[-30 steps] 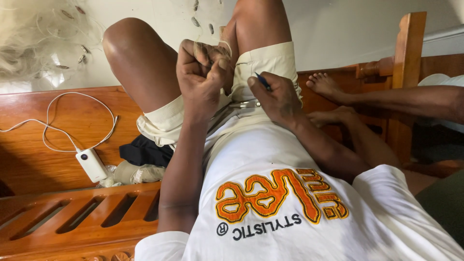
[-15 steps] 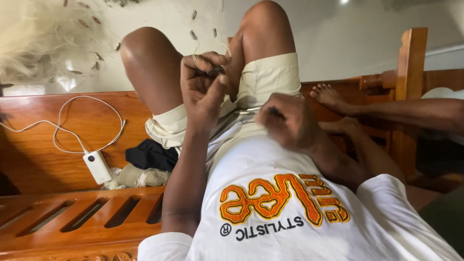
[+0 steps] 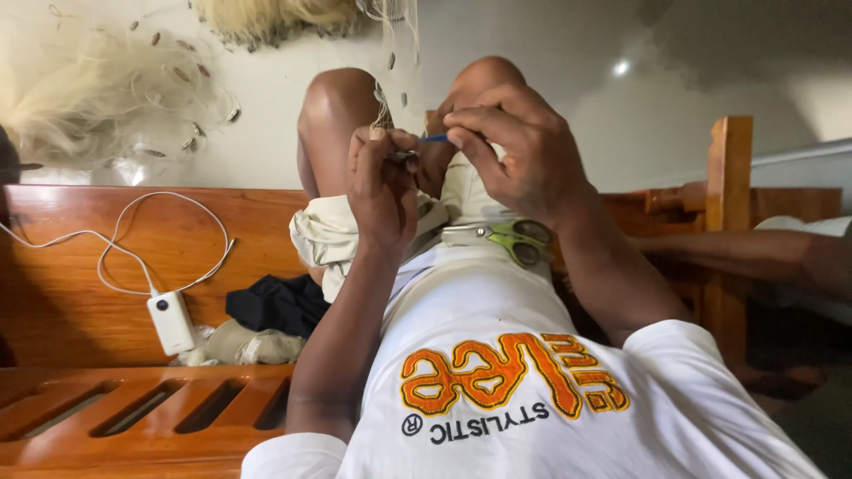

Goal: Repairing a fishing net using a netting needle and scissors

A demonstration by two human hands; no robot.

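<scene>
Raised now, right hand [image 3: 519,155] fingers pinch blue needle [image 3: 435,137] beside left hand [image 3: 383,182]

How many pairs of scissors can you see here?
1. The green-handled scissors lie on the person's lap, just below the right hand and beside the left hand. Others may be hidden under the dark cloth.
</scene>
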